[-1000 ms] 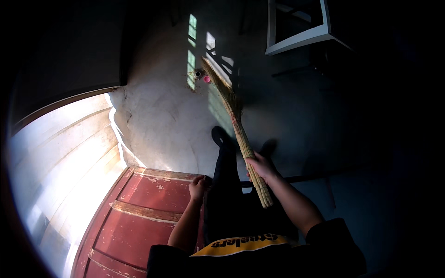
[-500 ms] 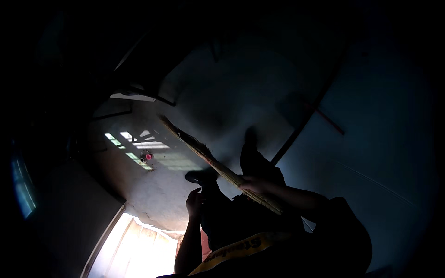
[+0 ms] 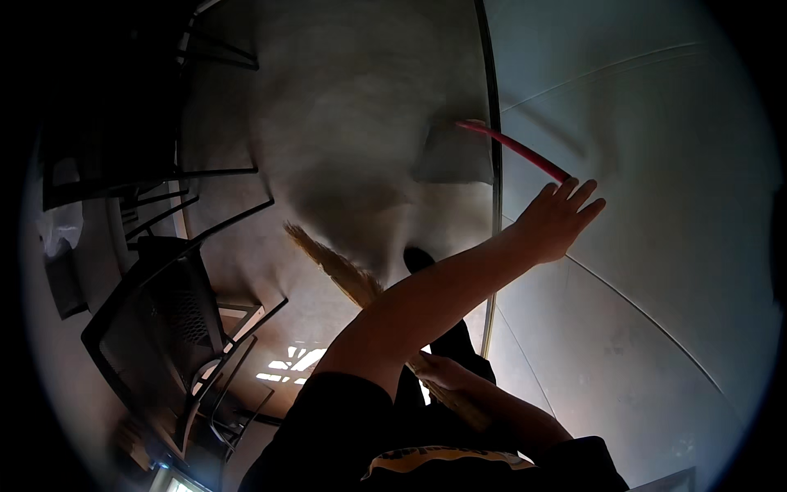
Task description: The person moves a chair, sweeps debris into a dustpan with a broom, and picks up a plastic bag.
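One broom (image 3: 340,271), and the right hand (image 3: 443,373) has its grip closed around the stalk, bristles angled away from the body, perhaps to keep them clear! The one left hand (image 3: 557,225) sits across the body, grip wide, at the tip of one red handle (image 3: 526,151); contact, I can't tell. Its single dustpan (image 3: 455,156) rests on the floor (image 3: 352,98) beside the wall (image 3: 639,197), seemingly propped for support.

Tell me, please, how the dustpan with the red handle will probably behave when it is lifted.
The dustpan is probably stiff: its long red handle looks like a slim rod. Gripped at the handle's end, near the left hand, the broad pan may tip.
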A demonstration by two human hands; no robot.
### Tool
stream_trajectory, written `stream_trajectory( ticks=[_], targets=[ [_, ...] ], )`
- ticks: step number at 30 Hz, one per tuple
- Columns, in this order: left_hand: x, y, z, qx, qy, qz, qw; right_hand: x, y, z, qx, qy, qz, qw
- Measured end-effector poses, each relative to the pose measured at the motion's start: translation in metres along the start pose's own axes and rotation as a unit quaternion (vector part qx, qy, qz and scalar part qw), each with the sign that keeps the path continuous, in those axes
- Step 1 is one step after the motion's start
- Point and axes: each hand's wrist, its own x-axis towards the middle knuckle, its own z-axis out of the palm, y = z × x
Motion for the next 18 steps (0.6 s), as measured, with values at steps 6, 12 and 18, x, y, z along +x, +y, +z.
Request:
stream_trajectory(
  ticks=[6, 12, 18],
  targets=[
    [0.034, -0.036, 0.063, 0.251, -0.155, 0.026, 0.955, -0.016, -0.059, -0.016, 0.128, -0.019, 0.071, 0.989],
    [0.051, -0.057, 0.005, 0.355, -0.347, -0.122, 0.860, -0.073, -0.115, -0.027, 0.119, -0.005, 0.142, 0.983],
    [-0.009, -0.123, -0.172, 0.243, -0.310, -0.199, 0.897, -0.118, -0.126, -0.033, -0.067, 0.078, 0.066, 0.993]
  ],
)
